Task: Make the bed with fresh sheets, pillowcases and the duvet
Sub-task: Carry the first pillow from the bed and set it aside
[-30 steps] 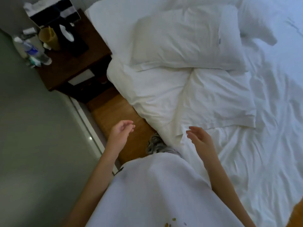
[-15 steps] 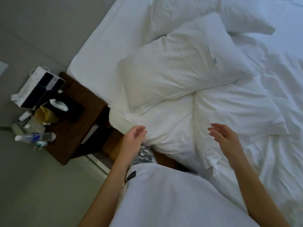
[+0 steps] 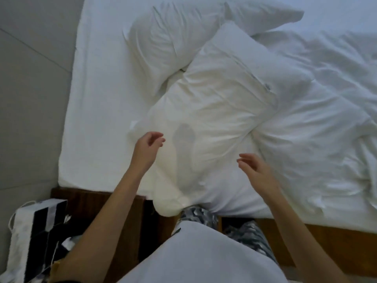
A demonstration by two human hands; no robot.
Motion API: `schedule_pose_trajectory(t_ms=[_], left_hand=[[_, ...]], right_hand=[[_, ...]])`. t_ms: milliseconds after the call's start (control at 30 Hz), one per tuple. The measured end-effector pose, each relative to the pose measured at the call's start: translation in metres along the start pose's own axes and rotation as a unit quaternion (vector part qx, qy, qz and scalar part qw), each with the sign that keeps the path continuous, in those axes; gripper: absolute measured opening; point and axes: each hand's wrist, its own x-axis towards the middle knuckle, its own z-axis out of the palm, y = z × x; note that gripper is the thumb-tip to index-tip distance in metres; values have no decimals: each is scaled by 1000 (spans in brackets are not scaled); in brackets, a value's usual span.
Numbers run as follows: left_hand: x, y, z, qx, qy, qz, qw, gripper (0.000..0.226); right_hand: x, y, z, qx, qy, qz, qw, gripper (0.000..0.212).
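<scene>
A large white pillow [image 3: 220, 103] lies slantwise at the near corner of the bed, its lower end hanging over the mattress edge. A second white pillow [image 3: 183, 35] lies behind it, partly covered by it. A crumpled white duvet [image 3: 318, 127] spreads to the right. My left hand [image 3: 148, 149] hovers over the pillow's left edge with fingers loosely curled, holding nothing. My right hand [image 3: 256, 170] hovers over the pillow's lower right part, fingers spread and relaxed, also holding nothing.
The white fitted sheet [image 3: 98, 111] covers the mattress at the left. A wooden bed frame [image 3: 318, 242] runs along the near side. A dark wooden nightstand [image 3: 98, 203] stands at the lower left with a black-and-white bag [image 3: 34, 240] on it. A grey wall [image 3: 30, 88] is at the left.
The view has swung left and closer over the bed corner. Both hands have risen from the bed's edge to above the front pillow, still holding nothing.
</scene>
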Motion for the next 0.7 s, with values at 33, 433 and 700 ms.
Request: schedule_pose_trajectory(t_ms=[33,433,700], left_hand=[[23,-1,-2,8,-5,2,1000,12],[270,-50,50,271,-74,23,959,81],[298,-64,60,200,-141,-32,969,83]], right_hand=[[15,-4,12,6,5,7,1000,20],[190,35,96,161,199,212,943,101],[228,62,103,285,222,244,900,92]])
